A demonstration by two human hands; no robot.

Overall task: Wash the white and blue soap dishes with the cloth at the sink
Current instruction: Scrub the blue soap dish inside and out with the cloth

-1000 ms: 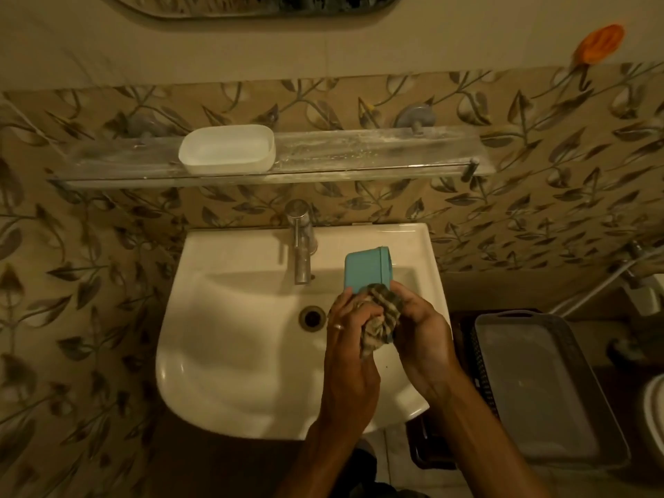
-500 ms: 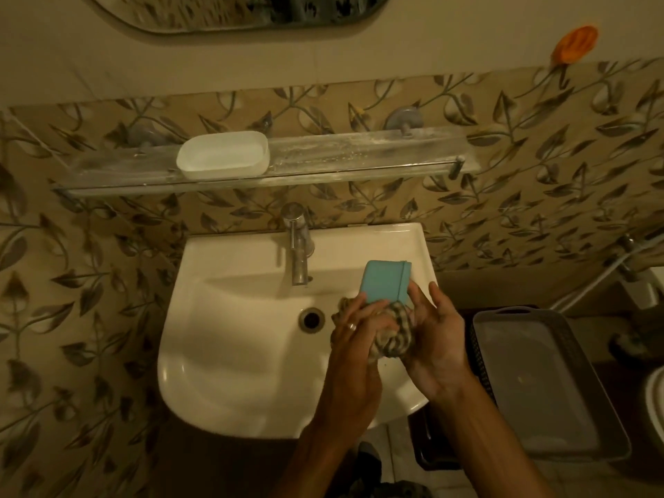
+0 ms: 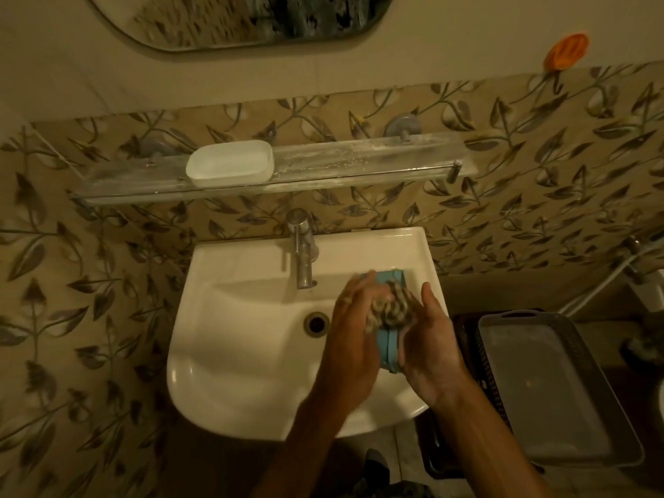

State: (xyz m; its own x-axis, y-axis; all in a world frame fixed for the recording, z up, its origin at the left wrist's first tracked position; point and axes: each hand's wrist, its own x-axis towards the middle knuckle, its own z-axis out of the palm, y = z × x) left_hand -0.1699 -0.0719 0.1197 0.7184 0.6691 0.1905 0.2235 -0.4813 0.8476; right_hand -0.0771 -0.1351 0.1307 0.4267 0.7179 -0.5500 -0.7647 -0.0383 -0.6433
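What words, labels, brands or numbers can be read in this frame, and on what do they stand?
None: no word, number, brand or sign can be read here.
The blue soap dish, white soap dish, cloth, tap, sink and grey tray show no print in this dim view.

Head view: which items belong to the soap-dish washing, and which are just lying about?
Job: blue plastic soap dish, checked cloth, white plastic soap dish, white ceramic sink, metal tap, left hand, right hand.
Lying about: grey plastic basket, orange wall-mounted piece, oval mirror, glass shelf.
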